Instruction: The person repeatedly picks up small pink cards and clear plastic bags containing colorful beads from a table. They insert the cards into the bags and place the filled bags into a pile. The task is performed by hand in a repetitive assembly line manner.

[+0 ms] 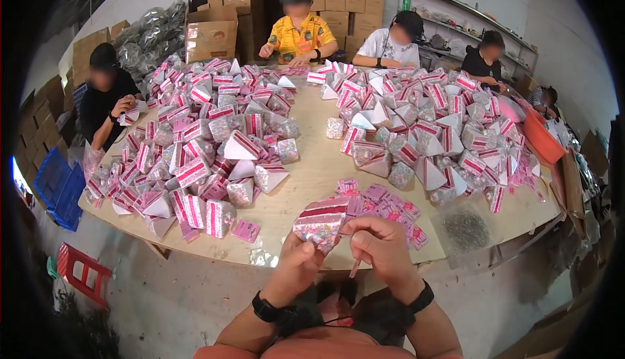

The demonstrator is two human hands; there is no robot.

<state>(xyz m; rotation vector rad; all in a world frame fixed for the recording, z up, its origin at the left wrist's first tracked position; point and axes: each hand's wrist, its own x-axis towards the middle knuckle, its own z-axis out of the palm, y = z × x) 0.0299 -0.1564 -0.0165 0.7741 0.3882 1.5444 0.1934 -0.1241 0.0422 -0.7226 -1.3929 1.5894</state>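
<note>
- 2 bare hands are up at the counter's front edge, near its middle, with a dark band around each wrist.
- Left hand [301,261]: its grip is clamped on 1 cake slice [319,221], held tilted, striped pink and white, its speckled side low.
- Right hand [382,245]: its fingers are drawn together just beside that slice, the grip closed on a thin pale strip [355,268] poking out below.
- Behind the hands, pink cards [390,210] lie scattered along the front edge of the counter [312,147]; 1 single card [246,231] lies farther left.
- 2 big heaps of similar slices, a left heap [195,139] and a right heap [426,128], leave a bare strip of counter between them.
- Toward the front-right corner I see a clear bag [465,229] of fine dark pieces; an orange basket [544,136] stands at the right edge.
- 5 other people are around the back and side edges, 1 in a yellow shirt [301,37].
- Left of the counter, a red stool [81,273] is on the floor.
</note>
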